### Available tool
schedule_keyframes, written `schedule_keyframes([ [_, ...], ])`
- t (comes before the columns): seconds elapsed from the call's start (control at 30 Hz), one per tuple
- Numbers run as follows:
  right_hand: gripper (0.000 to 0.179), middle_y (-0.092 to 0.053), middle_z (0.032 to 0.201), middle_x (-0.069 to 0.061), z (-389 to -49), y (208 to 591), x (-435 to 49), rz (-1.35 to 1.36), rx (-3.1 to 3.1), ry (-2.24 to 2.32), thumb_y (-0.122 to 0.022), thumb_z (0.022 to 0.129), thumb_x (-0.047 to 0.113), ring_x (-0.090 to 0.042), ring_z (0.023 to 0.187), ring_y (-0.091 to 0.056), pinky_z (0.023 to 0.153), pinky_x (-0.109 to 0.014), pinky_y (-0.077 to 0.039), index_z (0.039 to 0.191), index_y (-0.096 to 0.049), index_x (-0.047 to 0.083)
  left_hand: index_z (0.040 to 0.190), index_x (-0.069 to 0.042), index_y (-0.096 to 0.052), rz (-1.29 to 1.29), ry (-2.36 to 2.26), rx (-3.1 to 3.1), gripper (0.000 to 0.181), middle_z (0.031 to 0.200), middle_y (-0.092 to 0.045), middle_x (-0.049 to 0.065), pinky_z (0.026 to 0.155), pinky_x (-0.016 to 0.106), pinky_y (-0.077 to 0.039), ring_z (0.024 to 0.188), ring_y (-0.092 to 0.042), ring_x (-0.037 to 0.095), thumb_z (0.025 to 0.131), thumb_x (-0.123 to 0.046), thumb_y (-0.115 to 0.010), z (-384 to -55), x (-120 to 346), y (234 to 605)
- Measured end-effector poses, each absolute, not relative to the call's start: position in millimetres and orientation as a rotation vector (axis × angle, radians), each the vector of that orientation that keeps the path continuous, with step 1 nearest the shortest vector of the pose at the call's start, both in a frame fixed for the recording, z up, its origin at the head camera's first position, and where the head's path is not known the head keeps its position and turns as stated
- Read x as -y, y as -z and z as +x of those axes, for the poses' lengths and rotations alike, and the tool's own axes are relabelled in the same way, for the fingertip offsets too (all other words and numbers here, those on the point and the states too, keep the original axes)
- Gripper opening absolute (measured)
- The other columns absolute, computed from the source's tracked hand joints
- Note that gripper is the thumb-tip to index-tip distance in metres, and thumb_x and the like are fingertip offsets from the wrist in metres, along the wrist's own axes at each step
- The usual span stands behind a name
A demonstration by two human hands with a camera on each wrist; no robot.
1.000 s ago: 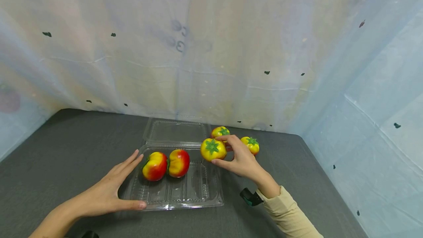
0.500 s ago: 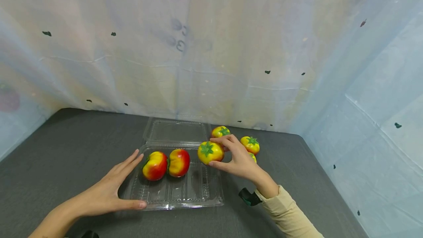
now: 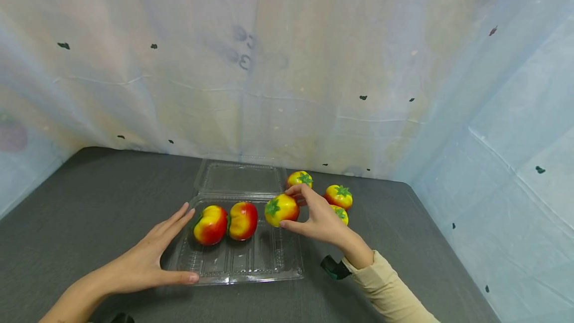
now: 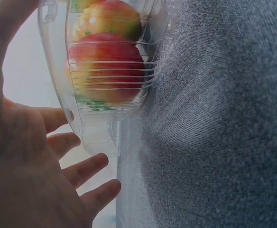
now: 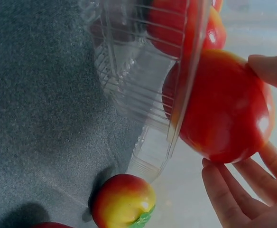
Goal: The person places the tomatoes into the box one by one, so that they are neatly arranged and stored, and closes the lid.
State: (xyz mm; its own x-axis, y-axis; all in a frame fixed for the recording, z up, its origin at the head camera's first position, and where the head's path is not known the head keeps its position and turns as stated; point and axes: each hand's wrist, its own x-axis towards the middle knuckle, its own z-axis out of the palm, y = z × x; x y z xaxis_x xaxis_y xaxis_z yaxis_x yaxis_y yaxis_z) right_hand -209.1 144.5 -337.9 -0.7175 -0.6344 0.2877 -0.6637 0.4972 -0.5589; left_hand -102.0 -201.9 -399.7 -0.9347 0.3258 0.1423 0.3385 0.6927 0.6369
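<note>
In the head view my right hand [image 3: 320, 216] holds a yellow-red persimmon [image 3: 282, 210] with a green leafy cap between thumb and fingers. It hangs over the back right part of a clear plastic clamshell box [image 3: 244, 279]. In the right wrist view, the red side of this persimmon [image 5: 228, 107] overlaps the box rim. Two more persimmons, one at left [image 3: 210, 225] and one beside it [image 3: 243, 221], lie on their sides in the box's back row. My left hand [image 3: 139, 265] spreads along the box's left side, fingers straight. The left wrist view shows its fingertips by the rim [image 4: 58, 90].
The box's lid [image 3: 242, 178] lies folded back behind it. Loose persimmons sit to the right: one behind the right hand [image 3: 299, 179], one farther right [image 3: 339, 196], and one partly hidden [image 3: 342, 214]. A plastic sheet [image 3: 291, 88] walls off the grey table [image 3: 112, 188].
My right hand has moved left and slightly nearer with the persimmon, whose green cap has turned leftward. A loose persimmon behind the wrist has come into view. My left hand has stayed put.
</note>
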Motion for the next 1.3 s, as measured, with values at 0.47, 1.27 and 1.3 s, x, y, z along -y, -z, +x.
schedule_keyframes([
  [0.47,0.051,-0.057,0.121,-0.003,-211.6,348.1,-136.7,1.255,2.691,-0.947,-0.079,0.079,0.022,-0.017,0.103,-0.056,0.09,-0.037,-0.051,0.124,-0.058,0.011,0.156,-0.027,-0.008,-0.582,1.111,2.866,0.111,0.162,-0.003,0.01,0.081,0.077,-0.034,0.134,-0.023,0.052,0.073,-0.046,-0.08,-101.6,202.1,399.9],
  [1.27,0.059,-0.057,0.128,-0.001,-213.2,365.6,-131.1,1.26,2.718,-0.882,-0.078,0.08,0.029,-0.018,0.115,-0.055,0.097,-0.038,-0.048,0.133,-0.057,0.011,0.156,-0.026,-0.009,-0.568,1.11,2.873,0.112,0.162,-0.005,0.012,0.082,0.077,-0.033,0.134,-0.024,0.052,0.072,-0.047,-0.08,-101.8,201.3,398.4],
  [1.3,0.06,-0.057,0.129,-0.001,-212.8,365.3,-131.3,1.26,2.715,-0.887,-0.079,0.08,0.029,-0.018,0.115,-0.056,0.097,-0.038,-0.048,0.133,-0.057,0.011,0.156,-0.026,-0.009,-0.568,1.11,2.872,0.112,0.162,-0.005,0.012,0.081,0.077,-0.033,0.134,-0.024,0.052,0.072,-0.046,-0.08,-101.7,201.3,398.5],
])
